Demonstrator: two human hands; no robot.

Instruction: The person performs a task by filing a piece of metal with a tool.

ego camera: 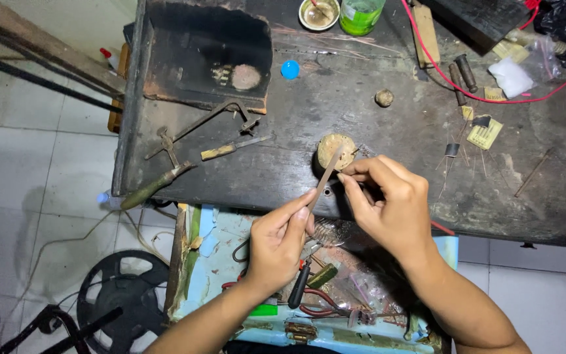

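The left hand (276,242) fingers are clamped on the lower end of a thin flat metal strip (325,176), while the right hand (388,203) fingers pinch its middle, steadying it just before the round wooden stub (333,149) on the dark bench (361,111).

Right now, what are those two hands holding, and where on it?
A thin flat file: the left hand pinches its lower end, the right hand grips something too small to identify against its upper part.

Both hands (335,216) and forearms are bare (no gloves, rings, watch or sleeves in view).
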